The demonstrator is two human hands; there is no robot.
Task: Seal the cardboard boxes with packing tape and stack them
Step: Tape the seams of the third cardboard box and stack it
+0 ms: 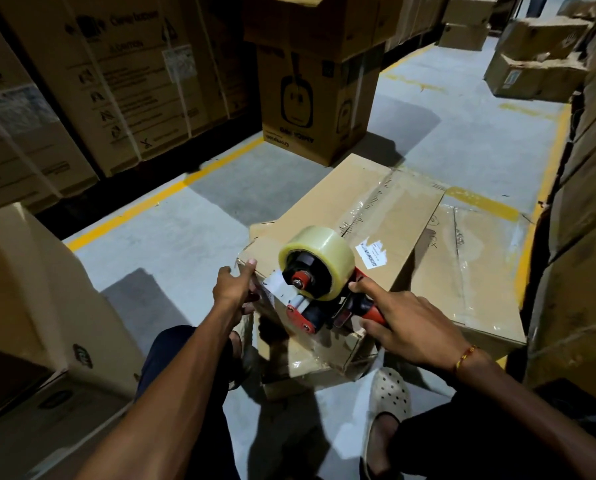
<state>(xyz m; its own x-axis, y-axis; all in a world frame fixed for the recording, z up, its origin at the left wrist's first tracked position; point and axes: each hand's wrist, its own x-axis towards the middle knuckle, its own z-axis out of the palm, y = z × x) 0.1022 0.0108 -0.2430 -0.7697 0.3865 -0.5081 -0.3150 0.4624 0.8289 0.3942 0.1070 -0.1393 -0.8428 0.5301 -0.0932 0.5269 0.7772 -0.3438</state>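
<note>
At the far left a plain carton [30,299] stands on the grey floor [172,237], and behind it a wall of large printed, strapped cartons [116,81] runs along a yellow floor line [165,195]. Further right, past the middle, a tall printed box [307,109] stands on the floor with an open-flapped box [310,26] on top of it. The cardboard box [376,216] being sealed lies tilted on the floor in front of the person, its top streaked with clear tape and bearing a small white barcode label [372,252]; it rests partly over another flat taped box [476,271]. The left hand [236,285] grips the near left corner of the box, thumb on top and fingers curled down the side. The tape dispenser [319,289], red and black with a roll of clear tape [319,254], sits at the near edge of the box, a strip of tape running from it to that corner. The right hand [407,320] is wrapped around the dispenser's handle, forefinger stretched along it, a thread bracelet [466,356] on the wrist. More stacked cartons [580,168] crowd the right edge.
</note>
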